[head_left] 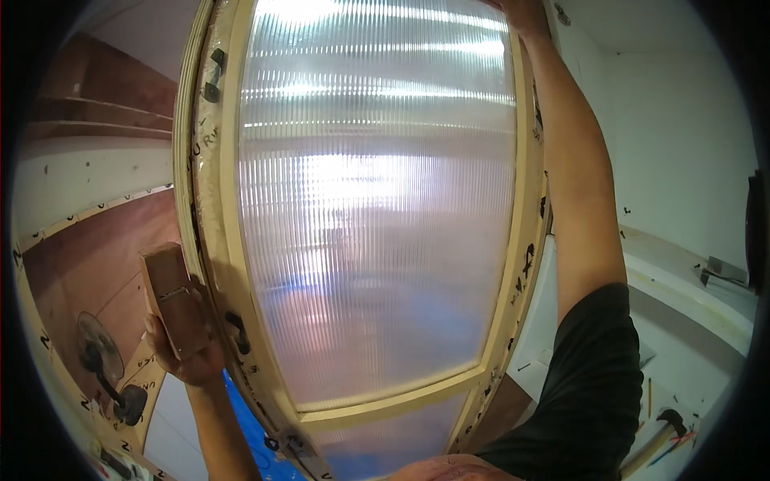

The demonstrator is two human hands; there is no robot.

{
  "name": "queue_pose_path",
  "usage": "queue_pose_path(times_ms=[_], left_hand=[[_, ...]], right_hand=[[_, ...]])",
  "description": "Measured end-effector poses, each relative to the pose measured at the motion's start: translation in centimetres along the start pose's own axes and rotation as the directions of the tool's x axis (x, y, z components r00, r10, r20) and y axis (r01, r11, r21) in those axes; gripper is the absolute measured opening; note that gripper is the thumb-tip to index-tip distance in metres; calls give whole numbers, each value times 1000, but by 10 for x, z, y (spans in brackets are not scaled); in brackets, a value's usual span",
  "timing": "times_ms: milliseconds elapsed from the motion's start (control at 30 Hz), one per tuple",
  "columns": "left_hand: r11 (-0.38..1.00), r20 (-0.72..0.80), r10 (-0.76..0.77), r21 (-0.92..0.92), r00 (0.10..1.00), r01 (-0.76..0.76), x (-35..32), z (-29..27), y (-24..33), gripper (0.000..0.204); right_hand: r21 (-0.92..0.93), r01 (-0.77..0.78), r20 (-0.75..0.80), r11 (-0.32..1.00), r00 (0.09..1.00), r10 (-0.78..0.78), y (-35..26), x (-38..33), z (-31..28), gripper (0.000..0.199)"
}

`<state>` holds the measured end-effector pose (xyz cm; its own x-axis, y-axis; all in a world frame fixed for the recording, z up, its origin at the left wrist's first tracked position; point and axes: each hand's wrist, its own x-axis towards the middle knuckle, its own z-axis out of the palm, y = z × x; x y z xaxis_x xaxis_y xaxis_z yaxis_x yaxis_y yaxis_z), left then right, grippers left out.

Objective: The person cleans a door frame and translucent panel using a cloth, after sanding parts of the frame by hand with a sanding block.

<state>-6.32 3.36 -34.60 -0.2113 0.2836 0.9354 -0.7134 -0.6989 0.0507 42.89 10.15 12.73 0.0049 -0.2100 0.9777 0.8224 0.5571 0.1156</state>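
Observation:
A tall panel of ribbed translucent sheet [377,240] in a pale wooden frame [505,321] stands upright in front of me, filling the middle of the view. My left hand [188,353] is closed around a brown wooden block [168,293] with a dark slot across its face. The block is held upright at the frame's left edge; I cannot tell whether they touch. My right arm reaches up along the right side, and my right hand [523,14] is at the frame's upper right corner. The top edge of the view cuts that hand off, so its fingers do not show.
Brown shelves [104,115] line the wall at the left. Below them stands a small fan [100,345], with a blue sheet [247,421] near my left forearm. At the lower right lies a hammer [654,441] beside thin coloured sticks. A white ledge [682,272] runs along the right wall.

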Motion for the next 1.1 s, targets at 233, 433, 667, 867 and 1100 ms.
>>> queue_pose_path(times_ms=[233,433,667,867,1100], left_hand=[[982,-190,92,179,977,-58,-6,-1,1,65],[992,-227,78,119,971,-52,-3,7,-7,65],[1000,29,17,5,999,-17,-4,-14,0,65],[991,-141,91,106,986,-76,-14,-27,-3,63],[966,-139,60,257,989,-22,-5,-1,-4,68]], right_hand=[[34,-42,78,999,996,40,-12,20,7,37],[-72,-18,-8,997,1000,17,-9,36,15,38],[145,-88,-212,985,970,118,-16,-5,-18,40],[-230,51,328,972,944,28,-76,-39,49,72],[-284,-66,283,956,947,149,-109,8,61,72]])
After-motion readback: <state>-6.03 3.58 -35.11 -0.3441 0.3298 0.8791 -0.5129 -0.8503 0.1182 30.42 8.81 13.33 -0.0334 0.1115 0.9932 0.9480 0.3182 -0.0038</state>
